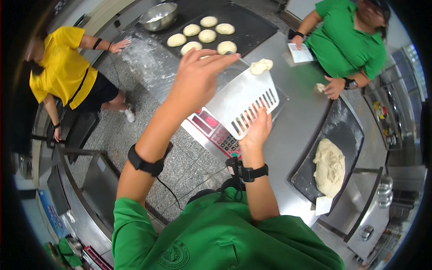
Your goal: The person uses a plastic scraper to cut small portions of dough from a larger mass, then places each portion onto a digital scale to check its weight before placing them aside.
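My right hand (256, 130) grips a white slotted dough scraper (240, 101) by its slotted edge, with fingers showing behind the slots. A small lump of dough (261, 66) clings to the scraper's far corner. My left hand (195, 74) hovers just left of the scraper, fingers stretched out and holding nothing that I can see. Below the scraper sits a digital scale (210, 125) with a red-and-white panel and keypad; the scraper hides much of its pan. Beyond my left hand, several round dough pieces (207, 35) lie on a black tray (252, 29), some partly covered by my fingers.
At right, a large dough mass (329, 166) rests on another black tray (310, 173), beside a white scraper (323, 205). A metal bowl (158, 17) stands far left. One person in green (346, 40) holds a white scraper; another in yellow (63, 67) touches the floured tabletop (148, 67).
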### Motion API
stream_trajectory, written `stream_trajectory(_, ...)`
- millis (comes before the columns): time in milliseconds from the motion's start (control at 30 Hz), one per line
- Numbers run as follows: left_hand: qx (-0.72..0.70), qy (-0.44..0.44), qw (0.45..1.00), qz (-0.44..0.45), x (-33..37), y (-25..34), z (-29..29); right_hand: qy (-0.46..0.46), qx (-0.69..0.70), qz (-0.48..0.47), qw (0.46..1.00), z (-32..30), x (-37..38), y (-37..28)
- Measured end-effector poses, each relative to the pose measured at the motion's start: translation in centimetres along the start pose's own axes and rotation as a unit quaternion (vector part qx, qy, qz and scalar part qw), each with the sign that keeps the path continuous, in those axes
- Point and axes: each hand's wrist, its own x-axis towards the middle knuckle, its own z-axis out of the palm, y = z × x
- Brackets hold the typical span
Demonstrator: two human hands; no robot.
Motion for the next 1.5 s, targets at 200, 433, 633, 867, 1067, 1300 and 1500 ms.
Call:
stream_trajectory(200, -0.144, 0.016, 0.984, -0.099, -5.2, 0.9, -1.5, 0.191, -0.135, -0.178, 0.956, -10.0, -0.2, -15.2)
stream_trajectory(433, -0.334, 0.022, 0.878, -0.343, -17.5, -3.2, 1.8, 0.348, -0.78, -0.418, 0.309, -31.0, -2.7, -25.1)
stream_trajectory(633, -0.332, -0.009, 0.865, -0.375, -19.8, -3.0, 2.2, 0.33, -0.849, -0.294, 0.29, -33.3, -4.8, -26.8)
stream_trajectory(867, -0.336, -0.023, 0.861, -0.38, -20.5, -2.5, 2.0, 0.311, -0.84, -0.306, 0.323, -33.7, -4.3, -28.0)
stream_trajectory(1067, -0.277, 0.036, 0.862, -0.423, -25.0, -3.1, -1.0, 0.318, -0.649, -0.41, 0.556, -31.9, -3.8, -27.2)
stream_trajectory(1300, -0.258, 0.026, 0.847, -0.463, -23.5, -0.4, -0.5, 0.278, -0.62, -0.196, 0.707, -41.3, -1.0, -25.6)
stream_trajectory(1500, -0.271, 0.071, 0.827, -0.487, -25.1, -0.1, -1.3, 0.351, -0.574, -0.352, 0.65, -35.9, -3.1, -31.7)
